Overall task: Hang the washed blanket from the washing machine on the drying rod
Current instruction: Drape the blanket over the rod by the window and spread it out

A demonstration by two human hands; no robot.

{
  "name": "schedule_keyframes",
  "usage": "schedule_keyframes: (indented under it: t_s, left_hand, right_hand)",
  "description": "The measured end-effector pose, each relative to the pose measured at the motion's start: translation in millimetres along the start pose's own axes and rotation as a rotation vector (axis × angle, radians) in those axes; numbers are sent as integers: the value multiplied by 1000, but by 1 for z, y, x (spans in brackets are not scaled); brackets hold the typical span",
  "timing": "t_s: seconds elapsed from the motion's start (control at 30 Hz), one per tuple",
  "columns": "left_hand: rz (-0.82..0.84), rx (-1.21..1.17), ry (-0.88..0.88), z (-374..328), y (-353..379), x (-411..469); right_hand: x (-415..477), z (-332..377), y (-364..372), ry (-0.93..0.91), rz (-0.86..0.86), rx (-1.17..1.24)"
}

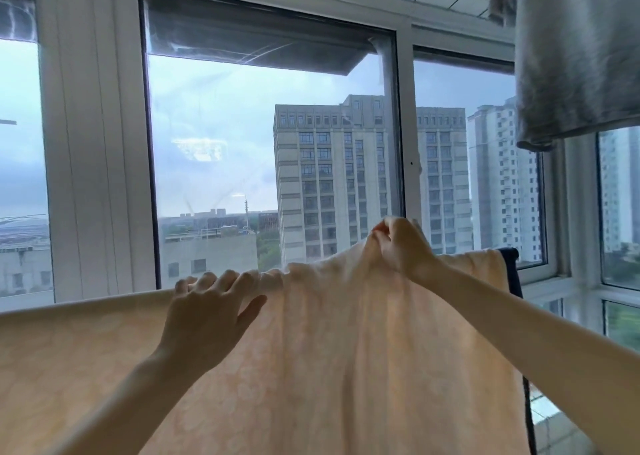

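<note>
A pale peach blanket [329,344] with a faint pattern hangs draped across the lower half of the view, its top fold running from the left edge up to the right. The drying rod under it is hidden by the cloth. My left hand [207,311] lies on the top fold with its fingers spread and hooked lightly over the edge. My right hand [401,243] pinches a bunched ridge of the blanket and lifts it above the fold line. A dark blue border [512,264] shows at the blanket's right end.
Large white-framed windows [405,143] stand close behind the blanket, with tall buildings outside. A grey cloth [575,56] hangs from above at the top right. A window sill [550,285] runs along the lower right.
</note>
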State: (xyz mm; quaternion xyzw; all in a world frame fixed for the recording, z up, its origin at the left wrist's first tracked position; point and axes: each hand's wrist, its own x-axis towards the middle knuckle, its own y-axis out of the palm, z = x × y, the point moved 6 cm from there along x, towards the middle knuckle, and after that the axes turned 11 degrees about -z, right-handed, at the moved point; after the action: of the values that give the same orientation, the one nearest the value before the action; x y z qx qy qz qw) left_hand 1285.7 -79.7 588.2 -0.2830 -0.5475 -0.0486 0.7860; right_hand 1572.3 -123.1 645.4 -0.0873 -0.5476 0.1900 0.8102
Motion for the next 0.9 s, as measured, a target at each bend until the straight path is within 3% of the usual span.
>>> schedule_keyframes:
  t_s: [0.17,0.33,0.5,0.67,0.9]
  left_hand:
    - [4,-32,45,-26,6,11]
    - [23,-20,57,-44,12,19]
    - [29,1,60,-46,12,19]
    - [35,15,60,-41,8,17]
    - [69,26,71,-41,8,15]
  right_hand:
    - [-2,-42,-15,106,17,-92]
    - [-13,-23,-21,-138,21,-72]
    - [-25,17,3,-285,198,62]
    - [-27,23,12,-222,131,118]
    - [-27,22,6,-205,209,140]
